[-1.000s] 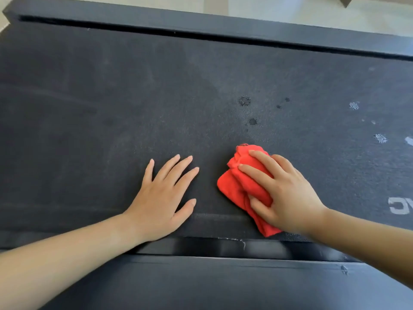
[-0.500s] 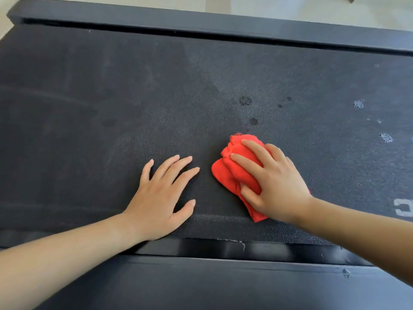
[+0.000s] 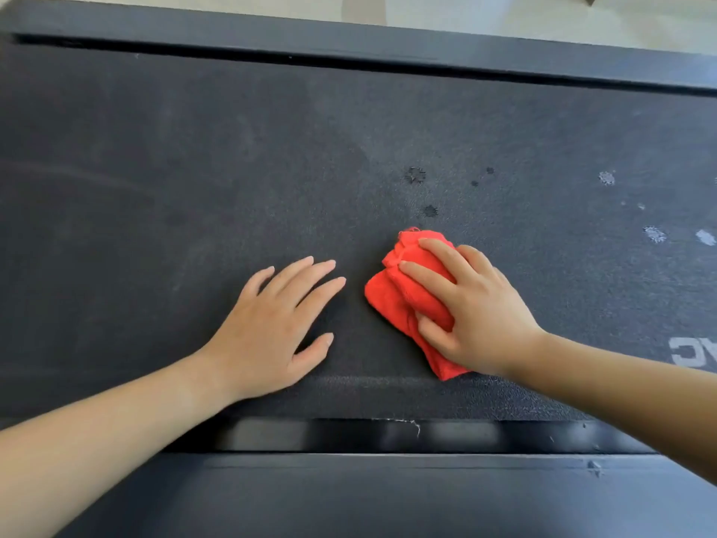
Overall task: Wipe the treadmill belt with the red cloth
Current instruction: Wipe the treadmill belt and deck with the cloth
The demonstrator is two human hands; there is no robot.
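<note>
The dark textured treadmill belt (image 3: 194,180) fills most of the view. A crumpled red cloth (image 3: 395,293) lies on it right of centre, pressed down under my right hand (image 3: 469,308), whose fingers and thumb curl over the fabric. My left hand (image 3: 271,328) rests flat on the belt just left of the cloth, fingers spread, holding nothing. Dark spots (image 3: 415,174) mark the belt just beyond the cloth.
Pale flecks (image 3: 655,233) and part of a white logo (image 3: 690,353) sit on the belt at the right. A black side rail (image 3: 349,38) runs along the far edge, another (image 3: 388,495) along the near edge. Light floor (image 3: 465,9) shows beyond.
My right hand has slid the red cloth away from the near edge and a little leftward, closer to the dark spots. My left hand has stayed in place.
</note>
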